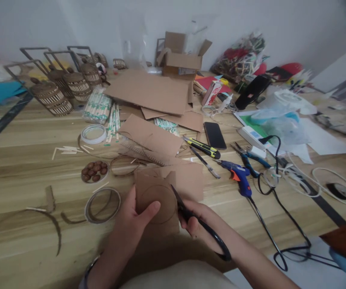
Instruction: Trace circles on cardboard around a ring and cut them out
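Observation:
My left hand (137, 218) is closed on a piece of brown cardboard (157, 204), thumb on top and fingers underneath. A circle is drawn on that piece. In my right hand (201, 224) is a pair of black-handled scissors (188, 214), gripped by the handles. The scissor blades point away from me and meet the cardboard's right edge, just beside the drawn circle. A notch shows at the top of the piece. Beneath and beyond it lies another flat cardboard piece (191, 176).
A blue glue gun (239, 176) with a black cord lies right, near pliers (248, 158), a utility knife (203, 147) and a phone (214, 135). Left are tape rolls (93, 134), a dish of brown nuts (94, 171) and small wooden buckets (51, 96). Cardboard sheets (151, 90) lie behind.

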A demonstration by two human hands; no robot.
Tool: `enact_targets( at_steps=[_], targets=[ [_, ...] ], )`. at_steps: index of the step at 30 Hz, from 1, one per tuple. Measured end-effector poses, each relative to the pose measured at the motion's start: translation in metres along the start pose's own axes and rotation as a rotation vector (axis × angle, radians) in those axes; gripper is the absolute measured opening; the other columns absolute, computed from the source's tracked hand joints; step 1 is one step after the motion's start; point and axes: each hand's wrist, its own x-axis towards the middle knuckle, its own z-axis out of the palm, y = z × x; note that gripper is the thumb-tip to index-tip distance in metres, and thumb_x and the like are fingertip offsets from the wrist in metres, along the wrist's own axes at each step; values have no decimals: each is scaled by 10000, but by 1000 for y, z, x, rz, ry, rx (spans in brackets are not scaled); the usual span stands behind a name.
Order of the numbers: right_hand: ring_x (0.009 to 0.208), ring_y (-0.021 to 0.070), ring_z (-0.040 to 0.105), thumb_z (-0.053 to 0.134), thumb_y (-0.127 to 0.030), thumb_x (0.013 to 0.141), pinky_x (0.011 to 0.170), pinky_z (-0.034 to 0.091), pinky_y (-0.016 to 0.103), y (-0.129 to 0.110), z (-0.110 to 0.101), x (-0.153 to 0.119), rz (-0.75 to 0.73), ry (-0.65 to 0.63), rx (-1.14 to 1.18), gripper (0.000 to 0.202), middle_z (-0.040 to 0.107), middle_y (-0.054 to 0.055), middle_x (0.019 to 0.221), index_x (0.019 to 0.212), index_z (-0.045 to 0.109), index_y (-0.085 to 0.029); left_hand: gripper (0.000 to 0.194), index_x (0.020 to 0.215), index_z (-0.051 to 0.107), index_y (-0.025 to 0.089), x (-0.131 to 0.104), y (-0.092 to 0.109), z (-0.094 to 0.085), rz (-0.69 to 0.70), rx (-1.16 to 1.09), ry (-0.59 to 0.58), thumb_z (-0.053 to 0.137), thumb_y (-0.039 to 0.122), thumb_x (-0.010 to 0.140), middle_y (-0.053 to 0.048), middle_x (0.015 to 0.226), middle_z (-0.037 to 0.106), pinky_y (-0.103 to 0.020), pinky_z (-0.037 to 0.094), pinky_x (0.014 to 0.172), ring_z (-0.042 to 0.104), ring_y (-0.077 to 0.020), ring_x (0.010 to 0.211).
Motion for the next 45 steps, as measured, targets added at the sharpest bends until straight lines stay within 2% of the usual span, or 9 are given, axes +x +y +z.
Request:
enact_targets(
  at_steps=[2,9,19,24,30,36,42,45],
  targets=[
    [594,123,389,377,-920,863,543,342,250,0,2,0,4,-32,79,745,466,-22,705,798,527,-193,698,1371,606,207,0,0,0,-8,-5,-4,837,421,748,-105,1255,763,-461,566,983,703,-341,1163],
    [570,117,383,455,-875,882,545,343,254,5,7,-2,10,23,164,687,451,-36,660,786,521,-198,653,1343,621,218,-2,2,0,1,15,-17,828,423,759,-104,1267,756,-481,543,1022,684,-351,1195],
    [548,105,341,432,-830,936,478,256,235,8,12,-8,-6,110,81,660,410,-33,638,747,495,-201,643,1320,622,219,-4,2,-1,-2,15,-32,830,442,754,-114,1302,740,-495,531,1031,669,-375,1226],
    [570,114,317,427,-851,918,494,241,243,5,13,-10,4,138,29,674,359,-41,644,704,450,-213,639,1298,613,227,-5,0,-2,-50,-29,-49,846,443,744,-109,1274,757,-478,570,976,696,-367,1186],
    [593,120,312,422,-886,886,526,247,251,5,13,-14,44,135,-17,703,336,-47,659,715,472,-206,638,1276,649,225,-5,1,-2,-65,-41,-47,843,491,730,-121,1253,770,-472,602,915,706,-384,1179],
    [558,114,316,402,-901,879,505,243,248,3,11,-17,44,112,-66,740,343,-52,635,773,565,-187,587,1244,666,226,-8,4,-4,-40,41,-70,835,481,743,-130,1223,780,-471,605,880,720,-393,1142],
    [548,114,366,386,-924,860,481,272,235,-2,4,-16,46,36,-30,746,411,-35,635,759,523,-197,540,1211,685,243,-11,2,-8,-11,182,-108,822,501,757,-131,1239,770,-497,575,917,718,-395,1108],
    [545,109,330,382,-946,836,480,249,240,-7,2,-15,77,35,-62,746,356,-46,623,695,440,-216,532,1214,681,250,-14,3,-7,2,187,-119,816,501,766,-123,1229,773,-489,573,908,720,-390,1096]
  ],
)
